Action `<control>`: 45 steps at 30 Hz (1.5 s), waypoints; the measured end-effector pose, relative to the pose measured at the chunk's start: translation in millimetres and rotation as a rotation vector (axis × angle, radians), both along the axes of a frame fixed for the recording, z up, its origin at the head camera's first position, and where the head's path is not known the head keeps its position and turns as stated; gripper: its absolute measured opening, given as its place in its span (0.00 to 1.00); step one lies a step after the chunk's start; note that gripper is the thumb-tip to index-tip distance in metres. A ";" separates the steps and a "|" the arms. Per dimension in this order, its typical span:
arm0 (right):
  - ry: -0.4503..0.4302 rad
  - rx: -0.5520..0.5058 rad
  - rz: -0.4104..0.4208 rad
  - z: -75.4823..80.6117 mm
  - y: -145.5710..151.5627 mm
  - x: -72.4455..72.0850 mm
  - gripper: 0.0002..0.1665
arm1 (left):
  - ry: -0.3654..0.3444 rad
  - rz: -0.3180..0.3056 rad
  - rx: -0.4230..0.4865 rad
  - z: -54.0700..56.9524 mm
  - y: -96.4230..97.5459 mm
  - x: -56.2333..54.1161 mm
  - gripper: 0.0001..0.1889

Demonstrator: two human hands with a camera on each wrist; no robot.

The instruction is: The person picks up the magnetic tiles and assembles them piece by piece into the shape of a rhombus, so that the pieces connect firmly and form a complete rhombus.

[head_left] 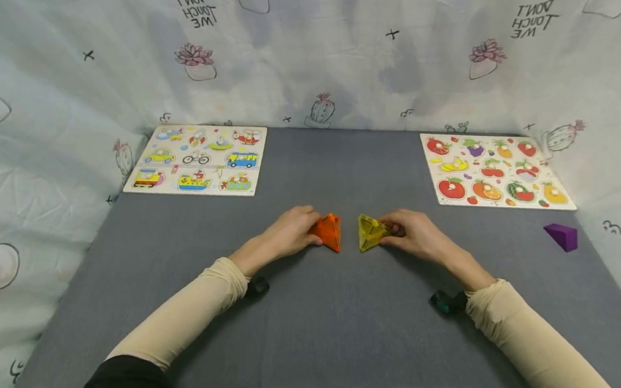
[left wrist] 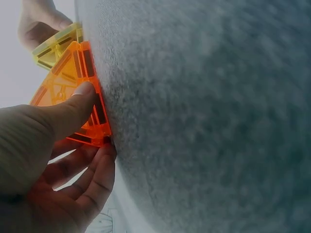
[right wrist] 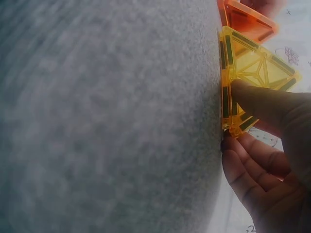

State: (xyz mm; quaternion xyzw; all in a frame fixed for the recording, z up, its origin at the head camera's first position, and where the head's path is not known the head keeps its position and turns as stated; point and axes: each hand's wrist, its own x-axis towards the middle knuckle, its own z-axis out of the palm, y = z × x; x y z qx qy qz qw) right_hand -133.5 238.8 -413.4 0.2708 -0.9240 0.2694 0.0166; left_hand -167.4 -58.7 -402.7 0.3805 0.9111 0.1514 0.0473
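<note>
Near the middle of the table, my left hand (head_left: 290,231) grips an orange see-through pyramid built of triangular magnetic tiles (head_left: 331,231). In the left wrist view the thumb presses one face of this orange pyramid (left wrist: 63,80), while the other fingers curl behind and below it. Just to the right, my right hand (head_left: 413,232) holds a matching yellow pyramid (head_left: 370,232) between thumb and fingers. The right wrist view has the thumb lying across a face of the yellow pyramid (right wrist: 262,68). A small gap separates the two pyramids in the head view, and both sit at the tabletop.
A vehicle puzzle board (head_left: 214,171) lies at the back left of the grey table (head_left: 322,328). At the back right is a fruit puzzle board (head_left: 473,183). A purple wedge-shaped block (head_left: 564,237) rests near the right edge. Printed white cloth (head_left: 331,44) hangs behind.
</note>
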 end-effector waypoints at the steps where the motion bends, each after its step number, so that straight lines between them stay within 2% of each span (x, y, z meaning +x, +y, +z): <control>1: -0.002 -0.002 0.002 -0.2 -0.5 0.2 0.23 | 0.000 -0.002 -0.001 -0.2 0.9 0.3 0.21; 21: -0.016 -0.005 0.021 0.5 -7.1 -0.7 0.21 | -0.023 -0.022 -0.025 0.3 15.9 3.1 0.20; 34: 0.010 -0.022 0.027 -0.3 -6.5 -1.1 0.20 | -0.002 -0.021 -0.019 -0.4 15.4 3.5 0.21; 39: 0.018 -0.024 0.028 0.0 -4.6 0.3 0.20 | 0.001 -0.011 -0.022 0.0 12.1 3.9 0.18; 45: 0.030 -0.027 0.049 -1.4 -4.9 1.3 0.18 | 0.003 -0.028 0.002 -0.3 11.2 4.7 0.15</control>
